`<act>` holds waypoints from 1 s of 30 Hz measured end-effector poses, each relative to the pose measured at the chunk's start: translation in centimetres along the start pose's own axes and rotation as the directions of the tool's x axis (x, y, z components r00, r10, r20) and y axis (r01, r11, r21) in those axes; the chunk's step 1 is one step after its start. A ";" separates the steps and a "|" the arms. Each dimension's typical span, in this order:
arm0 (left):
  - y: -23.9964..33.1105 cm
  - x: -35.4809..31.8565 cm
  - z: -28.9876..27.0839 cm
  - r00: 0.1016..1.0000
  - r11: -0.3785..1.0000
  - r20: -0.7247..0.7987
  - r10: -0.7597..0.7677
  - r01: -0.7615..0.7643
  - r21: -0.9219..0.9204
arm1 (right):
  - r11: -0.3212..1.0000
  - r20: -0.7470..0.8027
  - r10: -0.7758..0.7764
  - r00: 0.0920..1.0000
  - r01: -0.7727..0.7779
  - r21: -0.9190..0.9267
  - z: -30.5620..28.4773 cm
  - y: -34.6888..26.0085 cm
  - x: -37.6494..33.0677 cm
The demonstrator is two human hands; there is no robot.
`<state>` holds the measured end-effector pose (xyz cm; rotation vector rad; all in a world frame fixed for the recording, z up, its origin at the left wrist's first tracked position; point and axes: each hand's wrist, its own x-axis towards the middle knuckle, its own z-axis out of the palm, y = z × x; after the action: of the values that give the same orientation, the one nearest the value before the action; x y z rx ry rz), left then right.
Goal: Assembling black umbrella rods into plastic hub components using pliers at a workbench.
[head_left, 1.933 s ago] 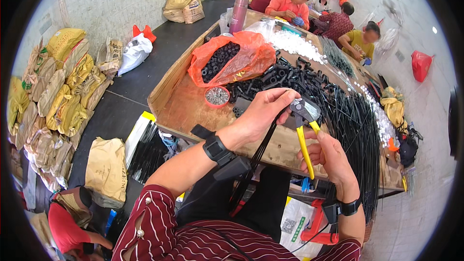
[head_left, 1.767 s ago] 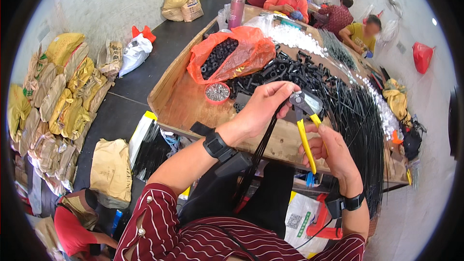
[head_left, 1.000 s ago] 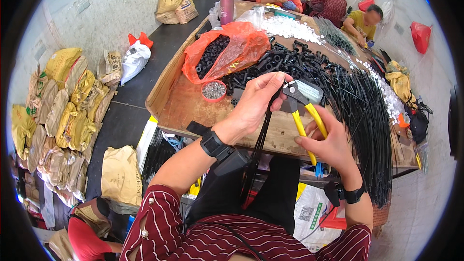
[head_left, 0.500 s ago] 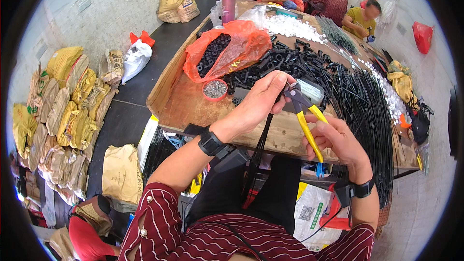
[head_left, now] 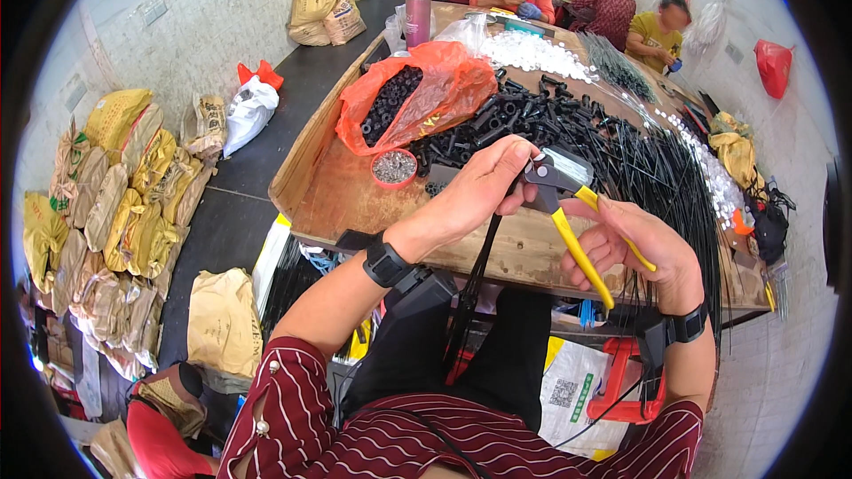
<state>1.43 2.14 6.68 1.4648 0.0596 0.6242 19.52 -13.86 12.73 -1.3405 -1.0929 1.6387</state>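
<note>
My left hand (head_left: 495, 174) is closed on a bundle of thin black cords (head_left: 484, 257), which hangs down between my legs. What its thumb and fingertips pinch at the upper end is mostly hidden. A pair of pliers (head_left: 579, 257) with yellow handles and a dark head is in my right hand (head_left: 652, 244). One handle rests along the thumb and palm, the handles are spread wide, and the fingers are curled between them. The pliers' jaws are right at my left fingertips.
Across the wooden table (head_left: 324, 191) lie black plastic parts (head_left: 506, 120), an orange bag (head_left: 426, 98) of black rings, a red tub (head_left: 394, 168) of small metal pieces, long black rods (head_left: 666, 177) and white pieces (head_left: 537, 53). Several people work at the far end. Stacked sacks (head_left: 115, 186) stand left.
The right hand has moved right and slightly down. The pliers' handles have spread farther apart. My left hand has stayed nearly in place with the cords.
</note>
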 end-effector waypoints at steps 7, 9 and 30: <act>-0.5 0.2 -0.2 0.999 0.995 0.037 -0.021 0.024 -0.095 | 0.999 -0.013 0.027 1.000 -0.027 0.047 0.2 0.7 0.1; -0.4 0.1 -0.2 0.999 0.993 0.037 -0.030 0.034 -0.110 | 0.996 -0.004 0.009 1.000 -0.008 0.088 0.5 1.4 0.2; 0.1 -0.3 0.3 0.996 0.979 0.085 -0.021 0.038 -0.201 | 0.989 0.037 0.026 0.999 -0.031 0.147 1.3 1.5 -0.6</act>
<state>1.30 1.70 6.68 1.2887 -0.0455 0.5291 18.27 -15.16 11.67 -1.2408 -0.9566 1.7343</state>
